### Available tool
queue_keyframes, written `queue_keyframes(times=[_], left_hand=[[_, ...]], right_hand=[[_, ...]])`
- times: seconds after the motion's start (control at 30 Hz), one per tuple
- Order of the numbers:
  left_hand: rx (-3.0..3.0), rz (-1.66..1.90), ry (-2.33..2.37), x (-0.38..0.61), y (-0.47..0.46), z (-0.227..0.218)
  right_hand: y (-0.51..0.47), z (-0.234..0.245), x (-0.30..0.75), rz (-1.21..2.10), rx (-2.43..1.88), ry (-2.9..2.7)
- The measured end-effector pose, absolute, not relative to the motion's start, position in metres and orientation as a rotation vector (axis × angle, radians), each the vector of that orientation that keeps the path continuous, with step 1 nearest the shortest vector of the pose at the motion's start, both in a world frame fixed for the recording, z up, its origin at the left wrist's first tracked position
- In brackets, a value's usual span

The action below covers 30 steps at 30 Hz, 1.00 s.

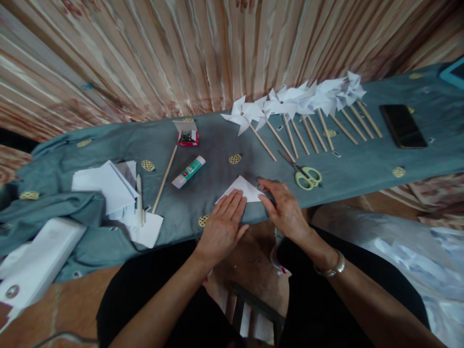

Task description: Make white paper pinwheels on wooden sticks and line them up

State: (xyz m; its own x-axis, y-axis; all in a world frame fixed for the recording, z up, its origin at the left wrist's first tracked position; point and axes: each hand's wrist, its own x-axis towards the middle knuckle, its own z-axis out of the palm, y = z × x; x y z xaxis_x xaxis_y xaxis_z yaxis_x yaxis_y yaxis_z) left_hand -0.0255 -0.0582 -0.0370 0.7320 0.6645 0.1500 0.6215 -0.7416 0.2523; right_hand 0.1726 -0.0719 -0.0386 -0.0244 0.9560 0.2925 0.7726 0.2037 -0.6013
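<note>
A white sheet of paper (246, 189), folded into a triangle, lies on the cloth-covered table near its front edge. My left hand (223, 224) rests flat on the paper's left part, fingers stretched out. At the right corner of the triangle, my right hand (284, 208) has its thumb and index finger at the paper's tip, with a small gap between them. Yellow-green scissors (307, 178) lie beyond my right hand. A glue stick (189, 171) is to the left, beyond my left hand.
Several paper pinwheels (282, 102) on wooden sticks line the back. A red box of pins (187, 135), a loose stick (165, 179) and paper sheets (105, 186) are on the left. A phone (403, 126) lies right; a white power strip (45, 258) sits front left.
</note>
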Motion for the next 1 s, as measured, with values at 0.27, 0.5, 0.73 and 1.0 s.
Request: queue_keyframes(times=[0.27,0.5,0.73,1.0], left_hand=[[2.736,0.361,1.097,-0.044,-0.059,-0.034],[2.743,0.398,1.181,-0.061,-0.063,-0.032],[2.727,0.444,1.257,-0.076,-0.067,-0.036],[2.703,0.405,1.281,-0.077,-0.070,-0.032]], right_hand=[[-0.074,-0.039,0.177,0.386,-1.570,-1.857],[-0.078,-0.042,0.186,0.316,-1.585,-1.860],[-0.078,-0.044,0.189,0.291,-1.562,-1.886],[-0.078,-0.047,0.192,0.288,-1.559,-1.955]])
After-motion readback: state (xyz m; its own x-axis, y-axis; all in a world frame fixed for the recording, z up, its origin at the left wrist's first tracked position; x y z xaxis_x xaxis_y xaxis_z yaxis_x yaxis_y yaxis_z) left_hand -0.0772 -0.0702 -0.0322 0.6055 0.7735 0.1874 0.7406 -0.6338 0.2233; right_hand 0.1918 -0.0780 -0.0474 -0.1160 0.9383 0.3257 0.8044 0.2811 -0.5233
